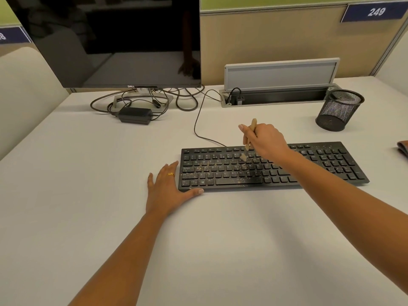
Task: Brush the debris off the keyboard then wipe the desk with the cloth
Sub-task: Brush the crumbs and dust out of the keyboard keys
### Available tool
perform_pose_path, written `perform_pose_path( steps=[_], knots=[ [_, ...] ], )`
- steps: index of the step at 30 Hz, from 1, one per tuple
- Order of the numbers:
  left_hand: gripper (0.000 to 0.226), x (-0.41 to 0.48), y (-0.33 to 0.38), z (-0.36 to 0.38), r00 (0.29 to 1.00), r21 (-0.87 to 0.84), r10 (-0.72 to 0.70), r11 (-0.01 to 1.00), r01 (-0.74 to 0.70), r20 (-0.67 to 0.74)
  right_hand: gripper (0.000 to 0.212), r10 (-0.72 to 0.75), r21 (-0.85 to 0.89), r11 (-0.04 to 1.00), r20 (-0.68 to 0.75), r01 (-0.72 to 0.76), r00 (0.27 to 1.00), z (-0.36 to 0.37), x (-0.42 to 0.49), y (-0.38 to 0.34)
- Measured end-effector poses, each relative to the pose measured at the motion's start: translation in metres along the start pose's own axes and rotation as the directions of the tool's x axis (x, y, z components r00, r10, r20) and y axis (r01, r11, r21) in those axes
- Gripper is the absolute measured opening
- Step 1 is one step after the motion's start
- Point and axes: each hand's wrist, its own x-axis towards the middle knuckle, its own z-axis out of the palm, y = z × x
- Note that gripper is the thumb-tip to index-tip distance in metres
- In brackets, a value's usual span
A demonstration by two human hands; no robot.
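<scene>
We see one white desk (220, 239) filling the frame, one dark monitor (110, 40) upper left, one black keyboard (320, 164) centre right and one mesh cup (337, 111) upper right. Two hands: left hand (167, 191) lies flat, fingers straight, against the keyboard's left end, holding nothing; right hand (265, 140) pinches one small brush (248, 142), bristles on the middle keys. Tan debris (212, 168) speckles the keys, uncountable.

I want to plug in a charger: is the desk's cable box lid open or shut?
Open: the lid stands raised behind the cable box, its trough exposed.
</scene>
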Motion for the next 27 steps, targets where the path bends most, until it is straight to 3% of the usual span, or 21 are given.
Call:
perform_pose_path(
  steps=[6, 14, 17, 21, 27],
  knots=[
    [0.109, 0.001, 0.000, 0.001, 1.000, 0.008, -0.004, 1.000, 0.004, 0.003, 0.033, -0.073, 0.128, 0.991, 0.195, 0.048, 0.978, -0.002, -0.001, 0.009],
    [0.109, 0.001, 0.000, 0.001, 1.000, 0.017, 0.005, 1.000, -0.005, -0.001, 0.036, -0.043, -0.143, 0.985, 0.313, 0.091, 0.949, -0.030, 0.004, 0.020],
    [0.110, 0.000, -0.001, 0.001, 1.000, 0.007, 0.003, 1.000, -0.003, -0.004, 0.044, -0.043, -0.281, 0.952, 0.263, 0.119, 0.964, -0.032, 0.006, 0.020],
    [0.109, 0.001, 0.000, 0.001, 1.000, 0.001, 0.003, 1.000, -0.003, -0.005, 0.041, -0.076, -0.097, 0.991, 0.106, 0.087, 0.991, -0.025, 0.000, 0.017],
    [0.109, 0.000, -0.001, 0.001, 1.000, -0.004, 0.009, 1.000, -0.009, -0.010, 0.046, -0.036, -0.102, 0.994, 0.105, 0.047, 0.994, -0.019, -0.004, 0.013]
  ],
)
